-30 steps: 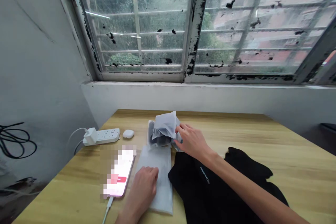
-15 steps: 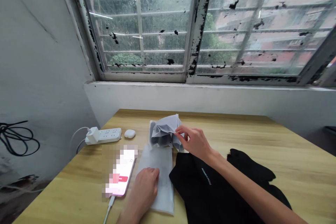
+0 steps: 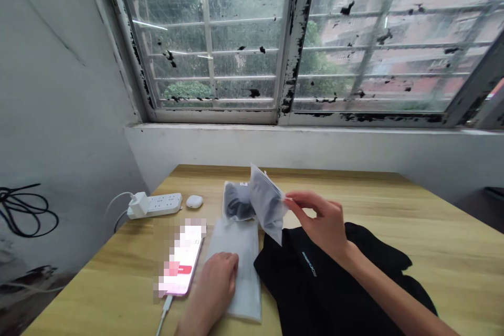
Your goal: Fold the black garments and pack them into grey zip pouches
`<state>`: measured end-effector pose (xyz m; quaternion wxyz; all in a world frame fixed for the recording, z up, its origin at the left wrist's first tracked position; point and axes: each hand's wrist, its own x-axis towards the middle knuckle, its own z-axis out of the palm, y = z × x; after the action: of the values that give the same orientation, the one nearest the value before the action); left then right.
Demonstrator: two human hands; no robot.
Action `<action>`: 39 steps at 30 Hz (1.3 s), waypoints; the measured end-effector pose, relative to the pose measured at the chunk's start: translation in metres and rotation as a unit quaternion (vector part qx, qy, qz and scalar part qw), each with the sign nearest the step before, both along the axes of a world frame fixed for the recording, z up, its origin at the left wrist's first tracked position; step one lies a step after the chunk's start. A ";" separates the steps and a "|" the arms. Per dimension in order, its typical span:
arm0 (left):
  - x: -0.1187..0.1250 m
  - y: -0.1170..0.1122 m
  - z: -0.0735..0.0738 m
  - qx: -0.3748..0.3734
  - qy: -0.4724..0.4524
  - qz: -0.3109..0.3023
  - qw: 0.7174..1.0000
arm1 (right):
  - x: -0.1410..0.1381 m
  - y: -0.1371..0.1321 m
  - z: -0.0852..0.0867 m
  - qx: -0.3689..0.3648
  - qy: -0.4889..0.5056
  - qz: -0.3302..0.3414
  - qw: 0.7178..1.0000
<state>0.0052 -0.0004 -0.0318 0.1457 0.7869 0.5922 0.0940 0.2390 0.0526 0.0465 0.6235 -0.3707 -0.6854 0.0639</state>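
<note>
My right hand [image 3: 321,215] pinches the edge of a frosted plastic bag [image 3: 270,202] between thumb and fingertips. The bag is raised and tilted, and something greyish shows dimly through it. Behind it to the left lies another frosted bag [image 3: 237,200] with dark content. My left hand [image 3: 220,278], its fingers curled in, rests on flat, translucent plastic bags [image 3: 246,283] on the table. A folded black garment [image 3: 299,283] with small light lettering lies beneath my right forearm.
Left of the bags, a phone [image 3: 189,252] is plugged into a white cable [image 3: 165,307]. Behind it are a white earbud case [image 3: 194,201] and a power strip [image 3: 163,203] with a plug. The wooden table [image 3: 354,194] ends before a low wall and window.
My right hand has moved right, drawing the pinched bag away from the other bag behind it and tilting it up. My left hand stays in place.
</note>
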 end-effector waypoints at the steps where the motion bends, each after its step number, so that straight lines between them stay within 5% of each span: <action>1: 0.000 0.000 -0.001 0.005 -0.007 -0.001 1.000 | 0.003 -0.004 0.000 0.021 0.001 -0.013 1.000; 9: -0.012 0.001 0.003 0.091 -0.100 0.034 0.990 | 0.029 -0.044 -0.022 0.068 -0.014 -0.112 0.991; 14: -0.009 0.001 0.009 0.203 -0.300 0.093 0.927 | 0.040 -0.067 -0.034 0.047 0.031 -0.150 0.987; 23: 0.014 0.006 0.035 0.090 -0.402 0.096 0.906 | 0.048 -0.088 -0.040 -0.042 0.046 -0.092 0.994; 28: 0.026 0.004 0.033 0.081 -0.461 0.093 0.879 | 0.053 -0.099 -0.041 -0.063 0.024 -0.037 0.997; 34: 0.025 -0.004 0.032 0.106 -0.499 0.130 0.850 | 0.047 -0.106 -0.034 -0.083 0.048 -0.050 0.994; 39: 0.022 -0.005 0.036 0.102 -0.462 0.121 0.872 | 0.041 -0.107 -0.026 -0.104 0.027 -0.032 0.994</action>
<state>0.0277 -0.0057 0.0043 0.3092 0.5865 0.5347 0.5240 0.2801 -0.0543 0.0207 0.6019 -0.4533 -0.6455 0.1250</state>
